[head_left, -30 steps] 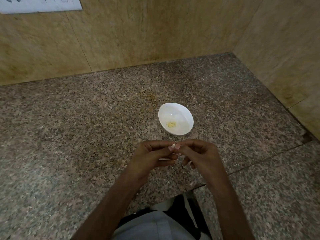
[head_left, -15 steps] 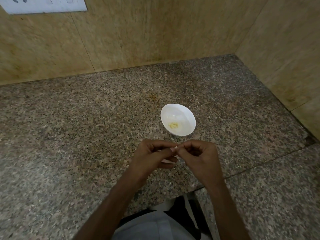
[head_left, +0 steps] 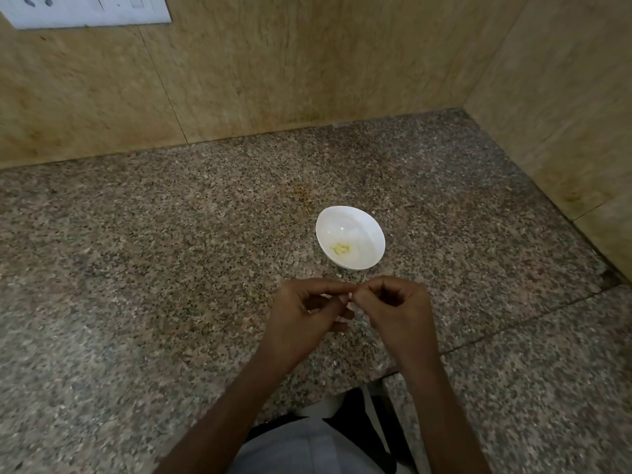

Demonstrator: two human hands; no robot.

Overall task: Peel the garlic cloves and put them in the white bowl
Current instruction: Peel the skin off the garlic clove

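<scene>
Speckled granite countertop [head_left: 171,268] runs back to beige stone wall panels [head_left: 307,63] that meet in a corner at the right, and a white switch plate [head_left: 85,10] shows at the top left. The head camera is the only view.

The white bowl [head_left: 367,230] stands upright on the counter just beyond the hands. A few yellowish peeled garlic pieces [head_left: 341,248] lie on its floor.

The left hand [head_left: 304,313] and the right hand [head_left: 396,306] meet fingertip to fingertip above the counter, near the bowl's front side. Both have curled fingers pinching a small pale garlic clove [head_left: 349,296]. So little of the clove shows between the fingertips that I cannot tell how much skin is on it. A pale scrap below the fingertips may be loose skin, but it is too small to be sure. Grey clothing [head_left: 307,446] shows at the bottom edge.

The step in hand looks like peeling: one hand steadies the clove while the other picks at its skin. The next move probably calls for stripping off what skin remains, then a short forward reach to drop the clove over the rim. The bowl is light, so a nudge could shift it.
</scene>
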